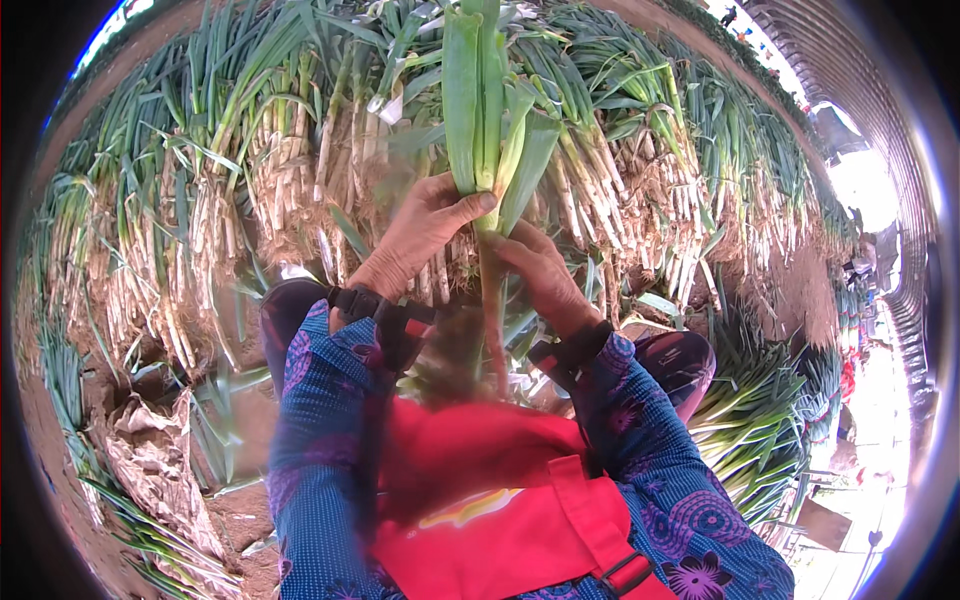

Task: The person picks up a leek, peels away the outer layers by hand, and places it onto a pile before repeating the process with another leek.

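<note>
While held upright at chest height before the heaped leeks (300, 180): one leek stalk (478, 100), left hand (420, 235) wrapped shut around green shaft, thumb pressed across; right hand (535, 275) closed lower on pale stem. Best kept firm above, stripping outer skin downward along stem; roots blurred, condition unclear

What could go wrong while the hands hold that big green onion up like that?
The left hand and right hand both grip one tall green onion low on its stalk, so the long leaves above might bend or snap. Its lower part looks blurred, so a hard pull could perhaps tear the stalk. The heap of onions lies close in front, and soil from its roots might fall onto the red apron.
</note>
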The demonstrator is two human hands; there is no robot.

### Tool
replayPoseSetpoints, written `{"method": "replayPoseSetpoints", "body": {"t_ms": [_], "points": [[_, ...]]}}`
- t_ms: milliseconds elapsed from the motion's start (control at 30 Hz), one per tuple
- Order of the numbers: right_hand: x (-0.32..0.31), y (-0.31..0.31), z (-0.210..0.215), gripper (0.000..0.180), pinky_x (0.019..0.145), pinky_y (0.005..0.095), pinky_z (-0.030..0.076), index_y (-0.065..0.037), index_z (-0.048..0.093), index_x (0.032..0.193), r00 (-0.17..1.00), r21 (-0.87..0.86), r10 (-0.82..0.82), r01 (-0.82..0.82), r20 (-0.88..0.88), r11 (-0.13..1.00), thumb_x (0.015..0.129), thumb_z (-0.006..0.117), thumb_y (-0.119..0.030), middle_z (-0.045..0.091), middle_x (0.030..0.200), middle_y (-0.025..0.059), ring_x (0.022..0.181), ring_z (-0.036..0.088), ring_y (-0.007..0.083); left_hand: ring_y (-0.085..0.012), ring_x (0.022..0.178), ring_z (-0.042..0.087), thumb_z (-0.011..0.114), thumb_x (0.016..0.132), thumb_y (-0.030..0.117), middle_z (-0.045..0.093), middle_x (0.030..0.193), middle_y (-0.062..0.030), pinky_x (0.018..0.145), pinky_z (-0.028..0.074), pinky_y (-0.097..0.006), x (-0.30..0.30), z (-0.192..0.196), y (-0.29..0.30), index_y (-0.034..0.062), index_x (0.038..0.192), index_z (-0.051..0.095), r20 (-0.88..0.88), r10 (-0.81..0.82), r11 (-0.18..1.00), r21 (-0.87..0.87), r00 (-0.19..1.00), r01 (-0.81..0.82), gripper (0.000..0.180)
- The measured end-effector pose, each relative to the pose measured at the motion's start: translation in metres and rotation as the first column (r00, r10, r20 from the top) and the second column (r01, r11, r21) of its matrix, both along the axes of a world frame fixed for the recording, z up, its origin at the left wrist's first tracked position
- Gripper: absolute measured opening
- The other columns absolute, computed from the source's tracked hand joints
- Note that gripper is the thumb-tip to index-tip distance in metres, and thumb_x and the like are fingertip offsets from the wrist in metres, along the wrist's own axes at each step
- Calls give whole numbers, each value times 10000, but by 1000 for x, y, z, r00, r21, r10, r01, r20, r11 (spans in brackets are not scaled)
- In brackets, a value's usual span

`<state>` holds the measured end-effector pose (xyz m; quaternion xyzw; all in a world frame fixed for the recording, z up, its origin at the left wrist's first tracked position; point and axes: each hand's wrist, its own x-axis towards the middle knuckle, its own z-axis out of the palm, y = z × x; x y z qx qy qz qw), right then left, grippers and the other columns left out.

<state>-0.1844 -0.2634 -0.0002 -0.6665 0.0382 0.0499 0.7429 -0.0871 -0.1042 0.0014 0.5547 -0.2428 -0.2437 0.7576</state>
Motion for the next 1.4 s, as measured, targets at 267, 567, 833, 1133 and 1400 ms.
{"method": "replayPoseSetpoints", "body": {"t_ms": [267,567,833,1133,1400], "points": [[10,-4,-18,289,648,249,465,-35,583,1115,997,133,18,-8,-75,991,919,541,-243,605,866,19,753,581,119,-81,957,581,731,852,268,663,1017,13,888,439,-254,9,3,10,36,1128,663,-52,-136,989,-63,989,133,366],[38,-25,-64,287,772,270,501,-40,543,1183,894,621,382,-166,-233,766,949,510,-203,584,945,30,853,584,124,-111,1014,587,774,807,225,667,1048,-27,935,440,-281,2,11,19,43,1124,663,-91,-98,995,25,991,101,381],[55,-32,-91,339,801,237,484,-46,493,1264,877,139,475,-463,-72,875,956,535,-182,553,965,11,882,565,108,-116,984,590,779,800,207,678,1019,-16,897,441,-278,4,9,15,60,1118,674,-159,-275,959,24,948,282,366],[35,-34,-104,317,721,282,504,-60,652,1052,838,-26,523,-533,-157,846,895,580,-326,613,960,31,833,606,106,-127,951,592,716,854,236,667,1036,-24,885,437,-271,0,15,12,59,1131,665,-94,-327,945,-52,940,323,333],[20,8,-101,378,598,249,460,-70,665,985,767,-50,500,-564,-401,824,834,606,-411,643,843,25,740,594,108,-193,760,540,590,925,381,570,836,-93,634,454,-316,8,23,-8,-14,1031,570,-247,-258,816,-574,934,74,409]]}}
